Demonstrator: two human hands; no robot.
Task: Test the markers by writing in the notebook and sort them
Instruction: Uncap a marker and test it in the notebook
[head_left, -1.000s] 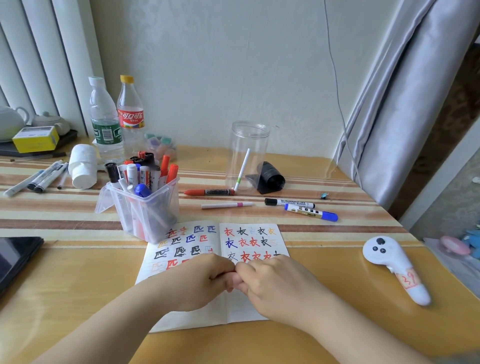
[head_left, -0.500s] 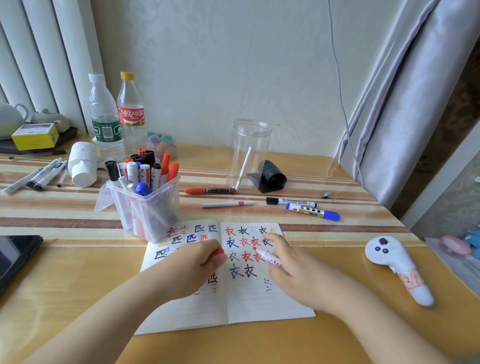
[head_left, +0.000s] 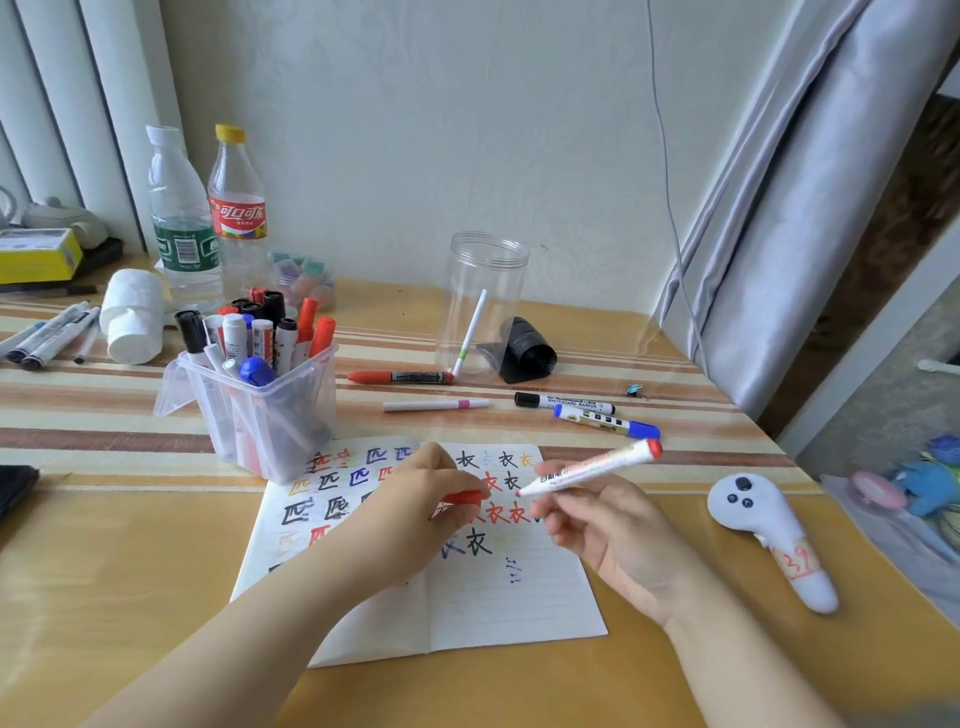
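Observation:
An open notebook (head_left: 498, 603) lies on the table before me, its pages covered with coloured test characters. My right hand (head_left: 608, 530) pinches an uncapped red whiteboard marker (head_left: 597, 467), tip pointing left above the right page. My left hand (head_left: 410, 514) grips the marker's red cap (head_left: 465, 498) over the notebook's middle. A clear square tub (head_left: 270, 410) full of several markers stands left of the notebook. A clear round jar (head_left: 485, 306) behind holds one thin white pen (head_left: 470, 332).
Loose markers lie behind the notebook: a red one (head_left: 400, 376), a thin white-pink one (head_left: 436, 404), a black one (head_left: 563, 401) and a blue one (head_left: 605, 421). A white controller (head_left: 769, 535) lies at right. Two bottles (head_left: 208, 218), a white roll (head_left: 132, 322) and more pens (head_left: 47, 332) sit at left.
My hands were joined on the capped marker; they pulled apart, the cap staying in my left hand. My right hand lifted the uncapped marker up and to the right.

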